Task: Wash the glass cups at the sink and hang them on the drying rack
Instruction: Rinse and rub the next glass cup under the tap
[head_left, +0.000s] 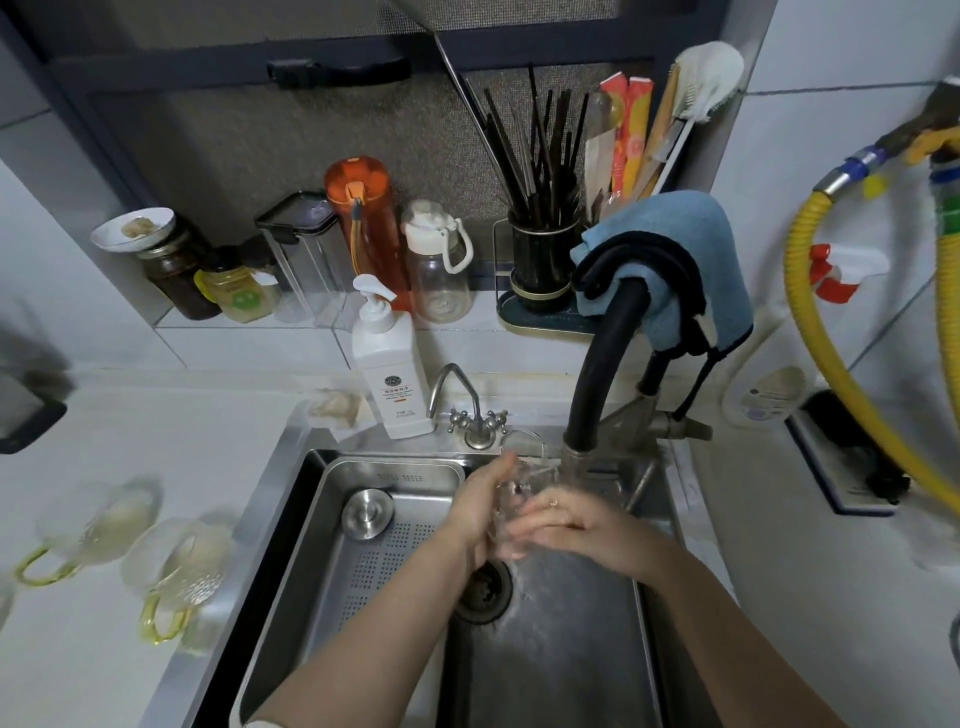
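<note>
Over the steel sink, both my hands hold a clear glass cup under water running from the black faucet. My left hand wraps the cup's left side. My right hand lies over its right side, fingers curled against the glass. Most of the cup is hidden between the hands. Two more glass cups with yellow-green handles, one and the other, lie blurred on the white counter at the left. No drying rack is in view.
A steel drain tray with a round lid fills the sink's left half. A white soap pump bottle and a small tap stand behind the sink. Jars, bottles and a chopstick holder line the sill. A yellow hose hangs at right.
</note>
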